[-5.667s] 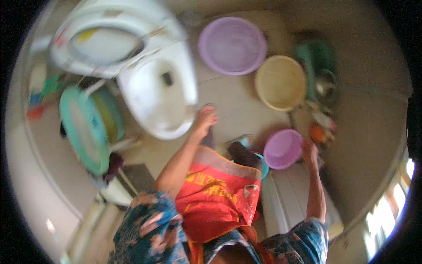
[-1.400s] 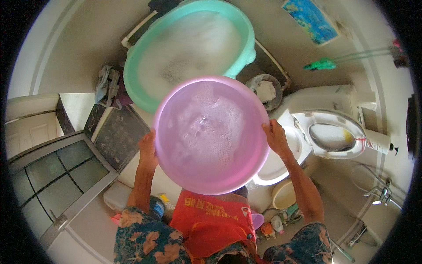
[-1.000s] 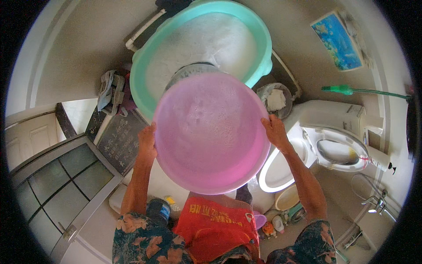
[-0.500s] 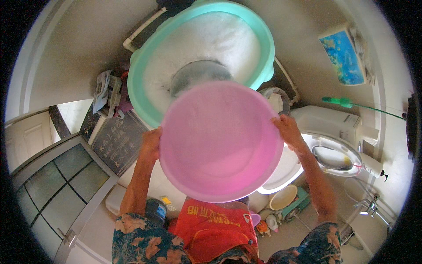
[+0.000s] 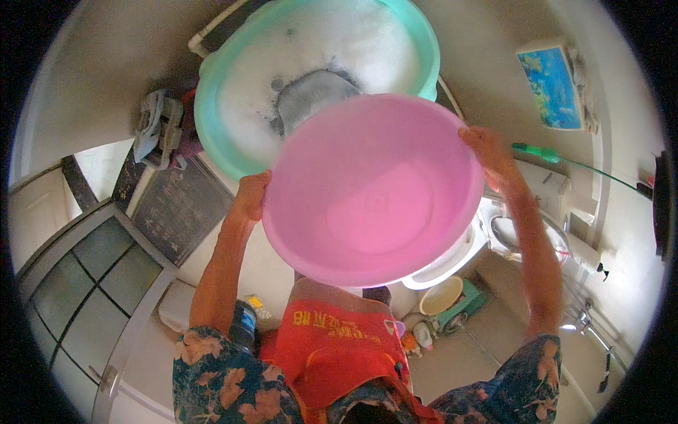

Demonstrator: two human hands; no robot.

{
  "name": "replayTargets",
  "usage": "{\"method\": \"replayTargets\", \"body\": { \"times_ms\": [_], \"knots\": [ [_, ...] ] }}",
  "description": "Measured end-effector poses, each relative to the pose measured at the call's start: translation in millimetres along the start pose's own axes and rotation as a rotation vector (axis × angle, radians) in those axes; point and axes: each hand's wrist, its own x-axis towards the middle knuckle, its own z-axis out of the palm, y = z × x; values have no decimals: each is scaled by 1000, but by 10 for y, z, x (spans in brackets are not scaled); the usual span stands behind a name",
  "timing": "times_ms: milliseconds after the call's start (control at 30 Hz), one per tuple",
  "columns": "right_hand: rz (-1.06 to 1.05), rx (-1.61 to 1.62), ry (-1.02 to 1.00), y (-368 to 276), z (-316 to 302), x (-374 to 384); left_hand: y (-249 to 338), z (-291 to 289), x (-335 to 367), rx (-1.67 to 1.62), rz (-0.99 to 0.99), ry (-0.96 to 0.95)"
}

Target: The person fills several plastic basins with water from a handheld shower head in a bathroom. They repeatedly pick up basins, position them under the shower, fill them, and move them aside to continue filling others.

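Observation:
A large round pink basin (image 5: 374, 205) is held up before me, its inside facing me; no contents show in it. My left hand (image 5: 251, 196) grips its left rim, fingers mostly hidden behind the edge. On the upper right of the rim, my right hand (image 5: 489, 157) is closed around the edge. Beyond it stands a big mint-green tub (image 5: 212, 106) full of white suds (image 5: 247, 99). A grey patch of water (image 5: 314, 95) breaks the foam near its middle, partly covered by the pink basin.
A glazed door (image 5: 92, 297) stands at left, near a dark mat (image 5: 182, 212). At right are a toilet (image 5: 526, 233), a wall box with a blue picture (image 5: 552, 88) and a green-handled brush (image 5: 537, 152). A cream basin (image 5: 441, 297) and a blue-labelled bucket (image 5: 244, 321) are lower down.
Both hands have raised the pink basin and shifted it to the right, tilting it so its bottom shows more. The grey patch in the suds has changed shape.

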Motion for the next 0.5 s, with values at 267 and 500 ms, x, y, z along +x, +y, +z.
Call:
{"method": "replayTargets", "body": {
  "times_ms": [267,500],
  "knots": [
    [-141,86,-68,-901,-24,208,-180,210,251,-200,-160,-111],
    [-457,-403,-121,-1845,302,456,-744,687,697,-188,-236,-176]
  ]
}}
